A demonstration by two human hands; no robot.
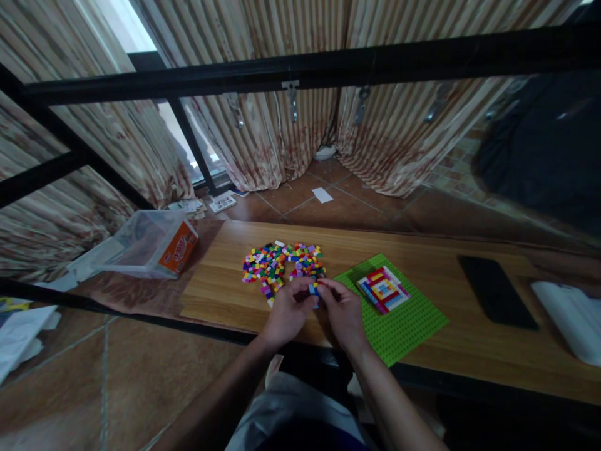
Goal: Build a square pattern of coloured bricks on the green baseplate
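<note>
Close together above the wooden board, my left hand (292, 308) and my right hand (342, 308) pinch small blue toy bricks (313, 289) between their fingertips. A bit of yellow shows beside the blue; how the pieces join is too small to tell. Just beyond my hands lies a loose pile of multicoloured bricks (267, 266). To the right of my right hand, a green baseplate (413, 326) lies at an angle. On it sits a square pattern of bricks (385, 289) in pink, white, red, yellow and blue.
A clear plastic box (141, 244) with an orange label stands at the left. Right of the baseplate lies a dark flat phone-like slab (496, 291), then a white object (570, 319). A black metal bar (328, 75) crosses in front of striped curtains (291, 37).
</note>
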